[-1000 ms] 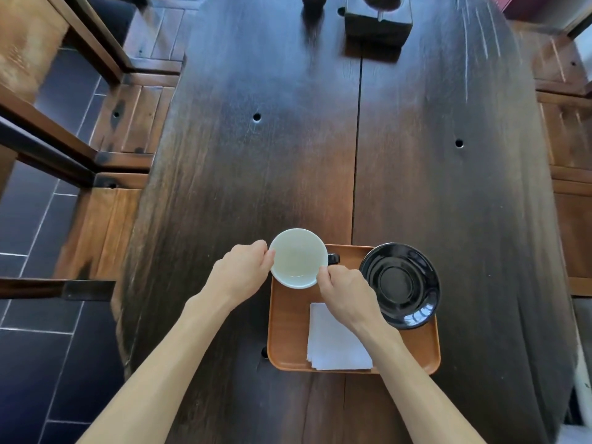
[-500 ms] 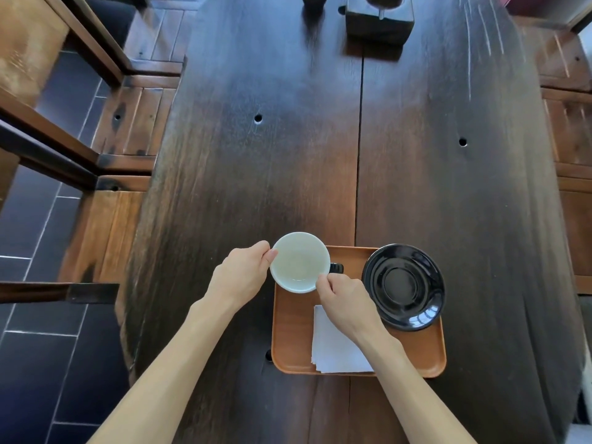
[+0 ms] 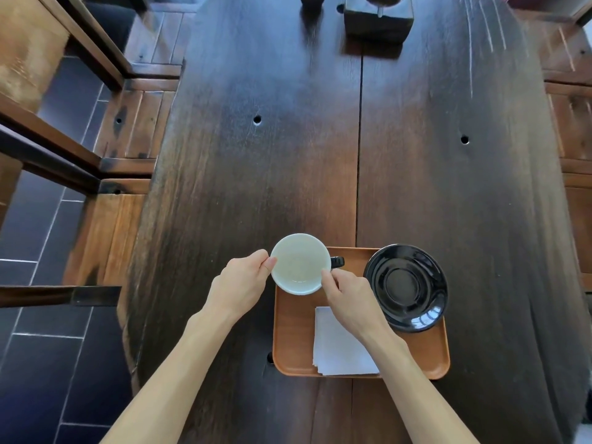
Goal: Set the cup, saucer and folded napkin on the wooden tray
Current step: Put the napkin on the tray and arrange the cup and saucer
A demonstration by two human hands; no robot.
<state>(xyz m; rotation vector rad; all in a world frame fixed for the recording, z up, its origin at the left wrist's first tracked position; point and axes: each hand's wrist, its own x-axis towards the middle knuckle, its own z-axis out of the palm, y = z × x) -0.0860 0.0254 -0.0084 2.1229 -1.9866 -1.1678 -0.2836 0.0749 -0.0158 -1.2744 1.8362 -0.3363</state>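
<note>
Dark plank table, benches either side, tile floor at left. Cup: white inside, dark handle pointing right, at far-left corner of wooden tray, rim overhanging tray edge. Left hand fingertips pinch cup's left rim; right hand pinches near-right rim. Both grasp the cup. Saucer black, on tray's right side, slightly over the edge. Napkin folded, flat at tray's near edge, partly under right wrist. Judgement: keep cup level, move inboard w/ both hands, release only once base sits flat.
</note>
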